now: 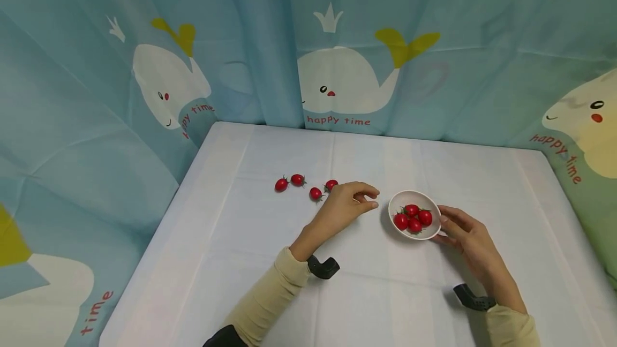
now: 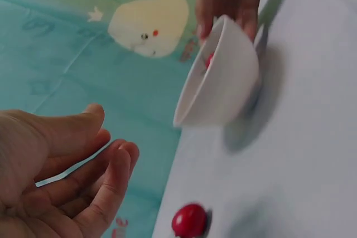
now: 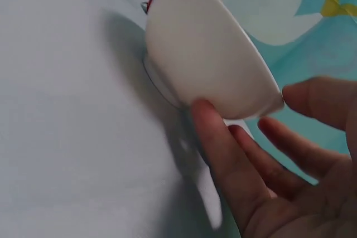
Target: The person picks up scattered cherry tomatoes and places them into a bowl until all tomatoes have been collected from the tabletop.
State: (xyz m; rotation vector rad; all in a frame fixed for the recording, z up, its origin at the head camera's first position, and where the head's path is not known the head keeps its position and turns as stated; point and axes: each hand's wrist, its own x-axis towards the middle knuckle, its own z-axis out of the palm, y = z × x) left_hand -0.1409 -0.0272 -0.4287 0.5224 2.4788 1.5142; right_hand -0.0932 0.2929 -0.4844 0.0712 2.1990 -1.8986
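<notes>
A small white bowl (image 1: 407,236) holds several red cherry tomatoes (image 1: 425,217). My right hand (image 1: 469,240) grips it from the right; in the right wrist view the thumb (image 3: 315,101) is at the rim and a fingertip lies against the outer wall. Whether the bowl's foot touches the table I cannot tell. Left of the bowl, my left hand (image 1: 344,204) hovers with loosely bent fingers and nothing between them. Beyond this hand more cherry tomatoes (image 1: 315,193) lie on the table, one (image 1: 331,184) partly hidden behind it. The left wrist view shows one tomato (image 2: 189,219) below the fingers.
A white cloth (image 1: 270,293) covers the table. Blue-green curtains (image 1: 255,42) printed with whales hang along the table's back and sides. Black wrist mounts (image 1: 324,268) sit on both forearms.
</notes>
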